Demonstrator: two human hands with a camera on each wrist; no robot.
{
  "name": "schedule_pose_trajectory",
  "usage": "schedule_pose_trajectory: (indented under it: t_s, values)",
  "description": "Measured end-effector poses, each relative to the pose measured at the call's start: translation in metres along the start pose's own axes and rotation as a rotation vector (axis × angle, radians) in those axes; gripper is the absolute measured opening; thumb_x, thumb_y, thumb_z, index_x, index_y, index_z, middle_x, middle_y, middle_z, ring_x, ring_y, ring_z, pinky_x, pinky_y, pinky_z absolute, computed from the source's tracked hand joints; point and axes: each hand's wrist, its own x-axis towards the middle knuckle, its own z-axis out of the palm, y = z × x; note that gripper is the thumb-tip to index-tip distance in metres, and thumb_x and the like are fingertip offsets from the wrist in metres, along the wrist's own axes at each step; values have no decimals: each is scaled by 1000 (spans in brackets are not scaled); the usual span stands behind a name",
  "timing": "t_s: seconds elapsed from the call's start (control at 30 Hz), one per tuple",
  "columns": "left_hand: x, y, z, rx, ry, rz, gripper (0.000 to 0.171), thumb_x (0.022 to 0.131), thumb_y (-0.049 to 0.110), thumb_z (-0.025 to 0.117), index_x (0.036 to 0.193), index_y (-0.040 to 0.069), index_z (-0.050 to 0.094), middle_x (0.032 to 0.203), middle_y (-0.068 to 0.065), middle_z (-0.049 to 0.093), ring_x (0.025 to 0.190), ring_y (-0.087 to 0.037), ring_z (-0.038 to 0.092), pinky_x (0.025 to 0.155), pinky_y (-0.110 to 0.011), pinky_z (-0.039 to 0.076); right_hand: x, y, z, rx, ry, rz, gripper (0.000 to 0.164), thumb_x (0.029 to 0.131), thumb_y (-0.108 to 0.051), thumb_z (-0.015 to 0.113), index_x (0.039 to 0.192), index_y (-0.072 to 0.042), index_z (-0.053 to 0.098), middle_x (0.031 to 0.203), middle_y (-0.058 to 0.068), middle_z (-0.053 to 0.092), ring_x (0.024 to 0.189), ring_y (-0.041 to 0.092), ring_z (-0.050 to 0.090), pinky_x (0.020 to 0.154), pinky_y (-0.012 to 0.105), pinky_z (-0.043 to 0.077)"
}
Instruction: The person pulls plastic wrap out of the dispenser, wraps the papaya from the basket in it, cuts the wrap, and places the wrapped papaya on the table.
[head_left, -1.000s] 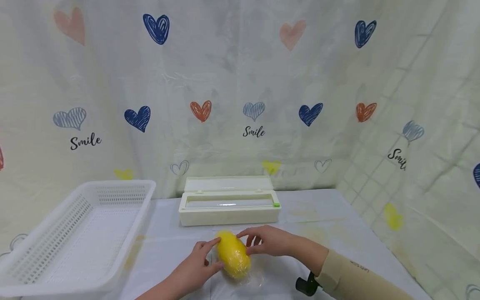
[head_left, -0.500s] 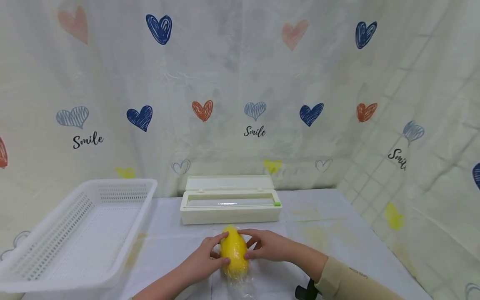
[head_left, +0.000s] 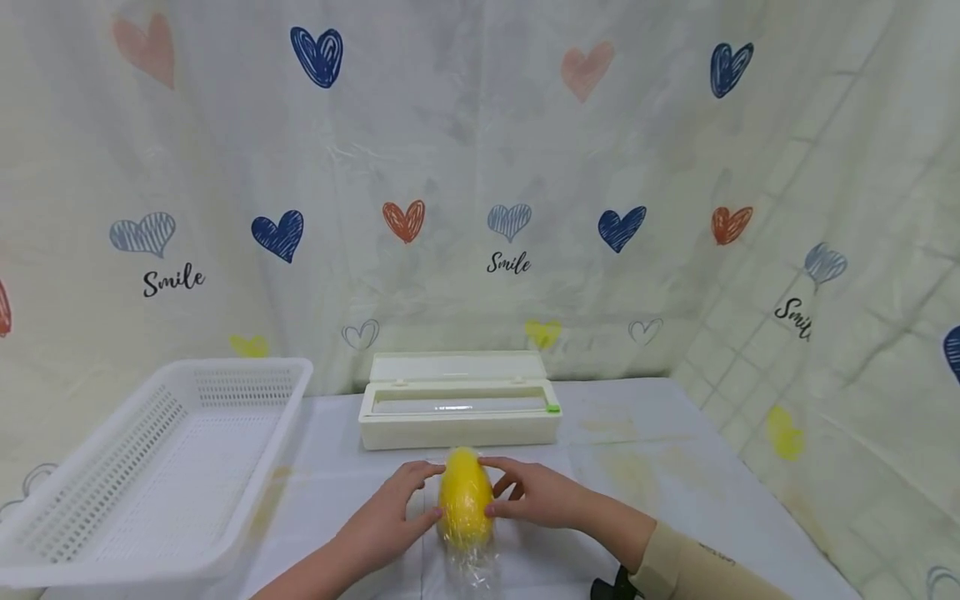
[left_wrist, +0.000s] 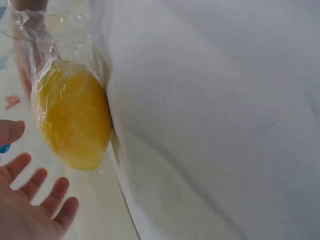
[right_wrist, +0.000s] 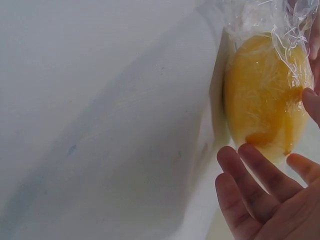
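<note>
In the head view a smooth yellow oval fruit (head_left: 465,500), shaped like a mango, lies on the white-covered table, wrapped in clear cling film (head_left: 472,571). Loose, crumpled film trails from its near end. My left hand (head_left: 382,512) is beside its left side; the left wrist view shows the fingers spread and apart from the fruit (left_wrist: 75,117). On the other side is my right hand (head_left: 543,496), its index finger near the far end and thumb at the flank. In the right wrist view its relaxed fingertips (right_wrist: 250,150) are right at the fruit's lower end.
Behind the fruit stands a white cling film dispenser (head_left: 457,433), lid raised, with a roll inside and a green slider at its right. A large white perforated basket (head_left: 247,500) is at the left. A heart-printed curtain (head_left: 450,292) hangs behind the table.
The fruit has turned more upright in the head view and shifted slightly away, and its loose film now trails toward the near edge. My left hand has drawn back left from it.
</note>
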Motion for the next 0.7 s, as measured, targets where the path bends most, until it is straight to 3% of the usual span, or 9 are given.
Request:
schedule_pose_trajectory:
  t_s: [0.13,0.23,0.33,0.47,0.6,0.7]
  values:
    - [-13,0,-4,199,3,268,34,95,28,66,128,31,59,140,10,51,129,-18,50,103,-48,45,-5,-2,0,-38,22,-40,68,88,-47,72,147,-27,46,106,-5,67,84,9,62,72,27,55]
    - [-17,0,-3,296,-25,481,34,93,18,69,123,31,62,139,11,53,126,-14,52,103,-40,47,-11,-3,-1,-61,43,-89,66,88,-46,72,147,-27,47,110,-2,67,83,6,61,71,25,54]
    - [-19,0,-1,359,-20,631,41,86,13,74,122,30,62,141,8,51,126,-14,52,102,-37,47,-19,-2,0,-73,60,-160,61,89,-43,72,143,-28,50,119,0,63,88,9,60,71,24,54]
    - [-18,1,0,424,-2,691,52,80,13,81,123,33,61,144,3,47,127,-19,50,102,-40,47,-29,1,2,-130,56,-284,52,90,-36,73,138,-33,54,133,-5,54,109,16,57,84,29,55]
    - [-14,3,0,487,-4,671,57,77,17,85,125,35,60,145,1,45,127,-22,49,101,-42,48,-36,3,5,-238,24,-379,48,91,-33,73,134,-39,54,145,-7,43,127,20,48,101,38,48]
    - [-10,3,0,512,-11,629,59,77,19,86,126,36,59,144,1,45,127,-24,49,101,-43,48,-37,3,7,-277,19,-413,49,90,-29,75,132,-40,54,151,-4,38,131,26,45,102,39,48]
